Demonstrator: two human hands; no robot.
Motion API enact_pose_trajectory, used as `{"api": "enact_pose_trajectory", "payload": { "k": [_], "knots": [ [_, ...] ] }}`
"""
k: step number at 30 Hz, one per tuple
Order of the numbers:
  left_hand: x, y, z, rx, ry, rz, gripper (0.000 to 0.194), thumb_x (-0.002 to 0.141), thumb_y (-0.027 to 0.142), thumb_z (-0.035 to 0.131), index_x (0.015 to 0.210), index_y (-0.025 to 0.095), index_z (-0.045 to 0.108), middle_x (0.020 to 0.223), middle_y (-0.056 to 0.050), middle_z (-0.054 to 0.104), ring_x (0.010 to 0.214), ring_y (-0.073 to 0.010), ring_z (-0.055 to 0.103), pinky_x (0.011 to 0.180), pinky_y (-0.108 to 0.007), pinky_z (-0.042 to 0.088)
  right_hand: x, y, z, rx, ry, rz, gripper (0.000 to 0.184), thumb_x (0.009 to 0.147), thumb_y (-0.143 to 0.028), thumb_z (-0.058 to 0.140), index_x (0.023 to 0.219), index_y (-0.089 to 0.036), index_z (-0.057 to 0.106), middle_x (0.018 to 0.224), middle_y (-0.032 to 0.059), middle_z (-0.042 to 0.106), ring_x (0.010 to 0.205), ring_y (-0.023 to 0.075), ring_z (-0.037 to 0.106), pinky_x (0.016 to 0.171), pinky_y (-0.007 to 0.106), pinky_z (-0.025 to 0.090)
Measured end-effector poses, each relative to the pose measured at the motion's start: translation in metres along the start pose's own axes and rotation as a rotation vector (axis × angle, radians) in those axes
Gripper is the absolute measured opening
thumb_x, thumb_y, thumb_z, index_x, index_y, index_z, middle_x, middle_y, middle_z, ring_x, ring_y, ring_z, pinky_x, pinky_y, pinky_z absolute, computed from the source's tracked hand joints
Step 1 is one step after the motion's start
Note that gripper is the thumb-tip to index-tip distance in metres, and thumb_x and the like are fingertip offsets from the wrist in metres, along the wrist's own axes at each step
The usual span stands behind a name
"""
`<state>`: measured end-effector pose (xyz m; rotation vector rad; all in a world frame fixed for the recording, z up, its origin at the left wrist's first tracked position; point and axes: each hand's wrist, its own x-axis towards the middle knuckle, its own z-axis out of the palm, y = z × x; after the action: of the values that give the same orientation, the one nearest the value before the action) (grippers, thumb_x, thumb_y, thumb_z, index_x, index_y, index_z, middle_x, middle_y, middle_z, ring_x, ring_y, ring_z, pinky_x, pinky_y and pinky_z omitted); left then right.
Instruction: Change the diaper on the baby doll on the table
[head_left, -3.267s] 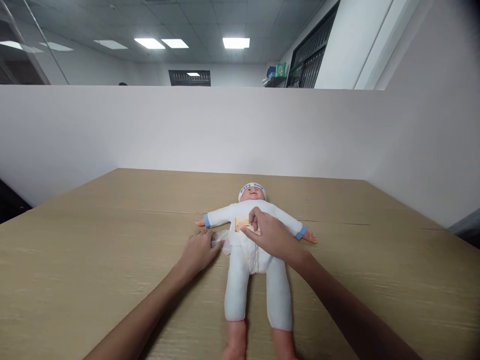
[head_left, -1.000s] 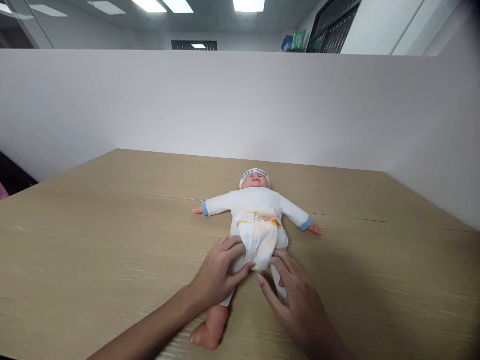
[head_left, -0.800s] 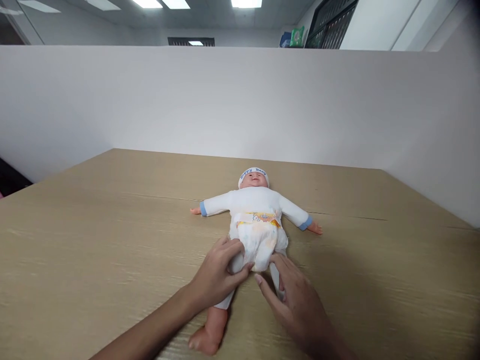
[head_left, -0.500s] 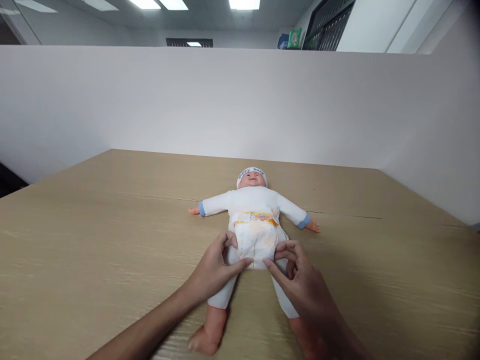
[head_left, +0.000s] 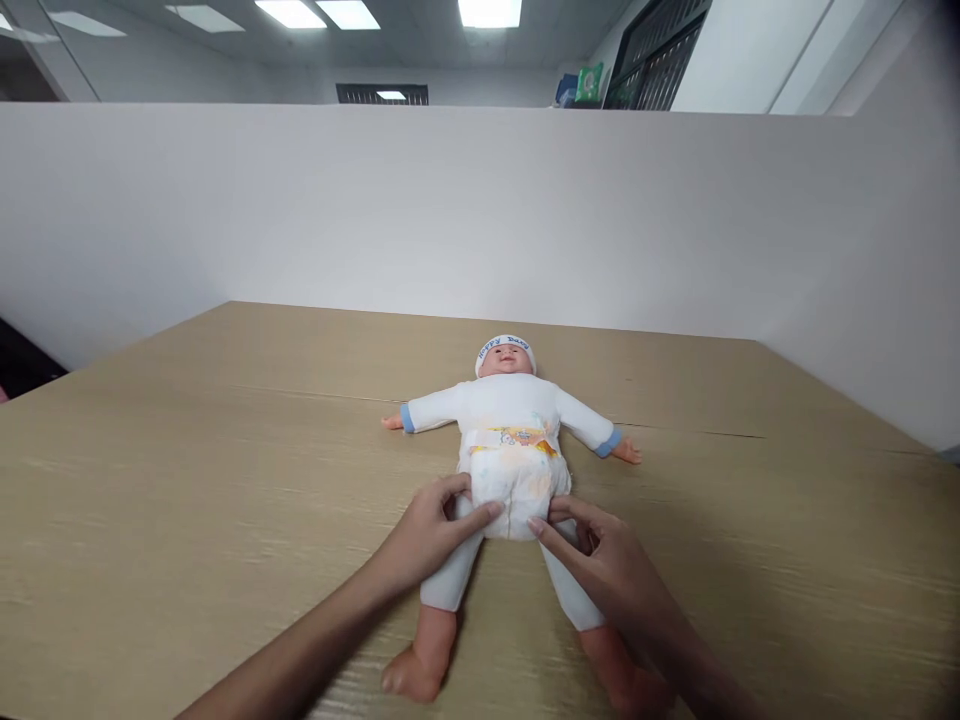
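Observation:
A baby doll (head_left: 506,400) in a white suit with blue cuffs lies on its back, arms spread, head away from me. Around its hips is a white diaper (head_left: 517,480) with a printed orange waistband. My left hand (head_left: 439,525) grips the diaper's edge at the left leg opening, thumb on its front and fingers at the side. At the opposite leg opening, my right hand (head_left: 592,545) holds the other edge between thumb and fingers. Some right fingertips are tucked out of sight by the edge. The doll's bare feet point toward me.
The doll lies on a wide tan tabletop (head_left: 225,480) with a seam across it. A white partition (head_left: 480,210) rises behind the table and along its sides. Beyond it, a green package (head_left: 589,82) stands near a dark window frame.
Both hands have shifted slightly along the diaper's leg edges, the right fingers a bit lower. The diaper's lower front looks more rounded. The view has tilted up slightly.

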<state>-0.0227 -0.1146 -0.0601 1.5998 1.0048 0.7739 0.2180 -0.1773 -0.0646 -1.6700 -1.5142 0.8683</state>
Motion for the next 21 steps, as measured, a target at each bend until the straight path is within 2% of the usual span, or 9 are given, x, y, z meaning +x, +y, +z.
{"api": "enact_pose_trajectory", "payload": {
  "k": [3,5,9,12,14,17,19,21],
  "knots": [
    [0.005,0.01,-0.012,-0.284,-0.2,-0.118,0.051,0.095,0.061,0.076,0.126,0.02,0.077,0.123,-0.01,0.079,0.114,-0.0316,0.071,0.104,-0.045,0.054,0.004,0.001,0.002,0.126,-0.022,0.016,0.047,0.088,-0.068,0.071,0.09,-0.022,0.078,0.076,-0.0003,0.064,0.067,0.0172,0.047,0.062,0.029,0.036],
    [0.007,0.014,-0.017,-0.379,-0.267,-0.161,0.053,0.096,0.06,0.076,0.13,0.02,0.076,0.126,-0.012,0.078,0.116,-0.0316,0.071,0.109,-0.046,0.053,0.008,0.002,0.002,0.218,-0.038,0.023,0.048,0.086,-0.069,0.073,0.086,-0.02,0.075,0.073,-0.0012,0.06,0.066,0.0159,0.045,0.06,0.028,0.035],
    [0.006,0.012,-0.017,-0.371,-0.239,-0.133,0.052,0.094,0.058,0.078,0.129,0.02,0.076,0.126,-0.012,0.078,0.117,-0.0309,0.071,0.109,-0.045,0.053,0.007,0.004,0.002,0.216,-0.008,0.006,0.048,0.088,-0.067,0.073,0.091,-0.02,0.077,0.073,-0.0019,0.057,0.067,0.0158,0.045,0.061,0.028,0.035],
    [-0.001,0.014,-0.016,-0.251,-0.158,-0.086,0.049,0.096,0.06,0.075,0.12,0.018,0.076,0.114,-0.01,0.079,0.104,-0.0276,0.072,0.095,-0.04,0.056,-0.004,0.004,0.0,0.09,0.11,-0.056,0.042,0.094,-0.063,0.071,0.101,-0.023,0.082,0.079,0.0003,0.063,0.072,0.0189,0.052,0.067,0.031,0.043],
    [-0.007,0.021,-0.02,-0.119,-0.127,-0.055,0.045,0.098,0.06,0.072,0.112,0.018,0.077,0.109,-0.009,0.079,0.1,-0.0255,0.071,0.089,-0.037,0.055,-0.015,0.006,-0.005,0.056,0.148,-0.132,0.038,0.097,-0.057,0.071,0.114,-0.026,0.083,0.095,0.0033,0.071,0.08,0.0209,0.06,0.076,0.034,0.05],
    [-0.015,0.033,-0.036,0.075,-0.119,-0.008,0.039,0.102,0.058,0.066,0.112,0.022,0.079,0.117,-0.007,0.08,0.108,-0.0266,0.071,0.092,-0.037,0.054,-0.028,0.017,-0.019,0.052,0.119,-0.18,0.044,0.098,-0.053,0.07,0.135,-0.029,0.075,0.121,0.0061,0.074,0.087,0.0211,0.067,0.083,0.036,0.057],
    [-0.013,0.037,-0.05,0.2,-0.099,0.022,0.038,0.104,0.057,0.061,0.114,0.025,0.08,0.121,-0.006,0.08,0.11,-0.0276,0.071,0.093,-0.038,0.053,-0.027,0.028,-0.033,0.005,0.15,-0.146,0.05,0.098,-0.056,0.07,0.14,-0.029,0.069,0.123,0.0065,0.075,0.087,0.0218,0.069,0.079,0.036,0.058],
    [0.0,0.033,-0.063,0.365,-0.02,0.082,0.037,0.106,0.054,0.058,0.117,0.025,0.078,0.123,-0.007,0.078,0.111,-0.0286,0.07,0.096,-0.041,0.053,-0.012,0.04,-0.048,-0.093,0.244,-0.17,0.05,0.098,-0.058,0.069,0.138,-0.028,0.067,0.124,0.0069,0.075,0.094,0.0246,0.071,0.084,0.039,0.059]
  ]
}}
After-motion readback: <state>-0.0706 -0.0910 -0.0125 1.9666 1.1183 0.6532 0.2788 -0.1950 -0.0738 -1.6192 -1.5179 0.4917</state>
